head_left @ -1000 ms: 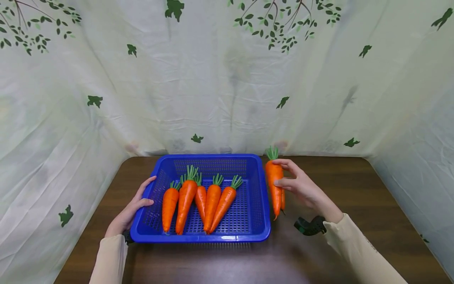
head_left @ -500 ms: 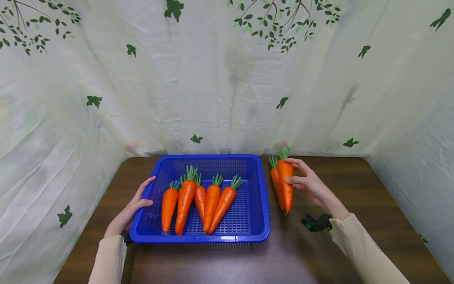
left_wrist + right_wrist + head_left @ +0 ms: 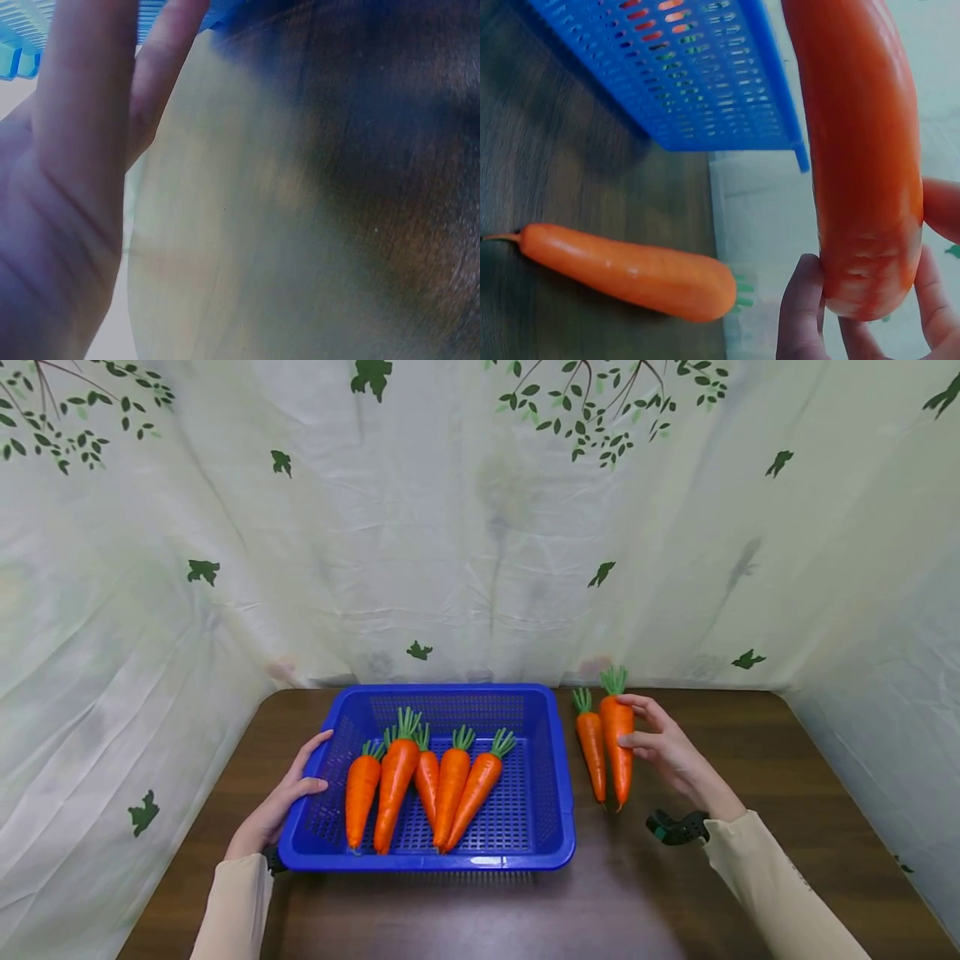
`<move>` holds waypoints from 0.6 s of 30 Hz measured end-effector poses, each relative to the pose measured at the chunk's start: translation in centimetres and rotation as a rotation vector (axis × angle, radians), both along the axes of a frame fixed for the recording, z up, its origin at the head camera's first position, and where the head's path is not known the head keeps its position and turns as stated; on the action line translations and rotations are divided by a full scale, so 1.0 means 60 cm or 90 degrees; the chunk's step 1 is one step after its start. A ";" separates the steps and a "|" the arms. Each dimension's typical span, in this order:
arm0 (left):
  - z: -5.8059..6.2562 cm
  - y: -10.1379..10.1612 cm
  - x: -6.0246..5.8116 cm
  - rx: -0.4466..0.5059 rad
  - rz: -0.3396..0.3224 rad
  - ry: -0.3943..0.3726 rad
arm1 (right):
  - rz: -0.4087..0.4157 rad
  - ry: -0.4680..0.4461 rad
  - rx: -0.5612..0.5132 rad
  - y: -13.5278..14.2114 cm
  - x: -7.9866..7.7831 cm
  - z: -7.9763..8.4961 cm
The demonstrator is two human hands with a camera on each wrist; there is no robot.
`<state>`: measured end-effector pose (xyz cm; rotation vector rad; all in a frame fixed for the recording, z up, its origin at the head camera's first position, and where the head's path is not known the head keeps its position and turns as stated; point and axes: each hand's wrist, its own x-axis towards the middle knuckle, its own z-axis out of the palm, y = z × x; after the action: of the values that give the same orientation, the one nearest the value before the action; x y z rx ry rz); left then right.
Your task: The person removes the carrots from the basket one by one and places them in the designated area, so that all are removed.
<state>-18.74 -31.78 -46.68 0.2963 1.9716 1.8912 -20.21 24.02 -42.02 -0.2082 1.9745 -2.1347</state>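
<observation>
My right hand [image 3: 671, 756] pinches an orange carrot [image 3: 618, 752] with green stem stubs by its thick upper end, thumb on the near side and fingers on the other; the right wrist view shows this carrot [image 3: 866, 165] close up, above the table. Just left of it, a smaller carrot [image 3: 591, 756] lies on the table. My left hand [image 3: 281, 802] grips the left rim of a blue plastic basket [image 3: 551, 777], thumb and a finger over the edge, other fingers hidden. Inside the basket several carrots [image 3: 453, 785] lie side by side, stems toward the back.
The basket stands on a dark brown wooden table [image 3: 720, 718]. Behind and at both sides hangs a pale curtain [image 3: 480, 527] with printed leaves. Black bands [image 3: 678, 828] sit at the wrists.
My right hand has moved right with the larger carrot, away from the basket. The smaller carrot, mostly hidden behind it before, now shows whole on the table. The left hand keeps its place.
</observation>
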 end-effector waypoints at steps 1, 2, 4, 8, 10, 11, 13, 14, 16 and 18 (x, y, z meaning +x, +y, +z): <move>0.000 0.001 -0.001 0.003 -0.002 0.003 | -0.001 0.000 0.002 0.002 -0.001 -0.001; 0.000 0.001 -0.002 0.006 -0.003 0.016 | -0.001 0.000 0.004 0.003 -0.001 -0.002; 0.000 0.002 -0.003 0.013 -0.007 0.019 | -0.003 -0.001 0.006 0.006 -0.002 -0.005; 0.000 0.001 -0.003 0.012 -0.013 0.014 | -0.006 0.001 0.016 0.012 -0.005 -0.013; 0.000 0.001 -0.003 0.005 -0.010 0.007 | -0.007 0.006 0.023 0.015 -0.007 -0.017; 0.000 0.001 -0.003 0.000 -0.008 0.009 | -0.009 0.008 0.027 0.017 -0.008 -0.019; -0.001 0.000 -0.003 -0.003 -0.008 0.014 | -0.014 0.013 0.034 0.019 -0.010 -0.023; -0.001 0.000 -0.003 -0.004 -0.006 0.015 | -0.017 0.016 0.038 0.021 -0.010 -0.025; -0.001 0.000 -0.003 -0.011 -0.001 0.015 | -0.023 0.019 0.044 0.023 -0.012 -0.029; -0.002 0.000 -0.003 -0.007 -0.002 0.017 | -0.027 0.021 0.051 0.026 -0.014 -0.033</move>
<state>-18.91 -31.81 -46.81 0.3240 1.9960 1.8835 -21.04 25.56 -44.01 -0.1914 2.0969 -2.0853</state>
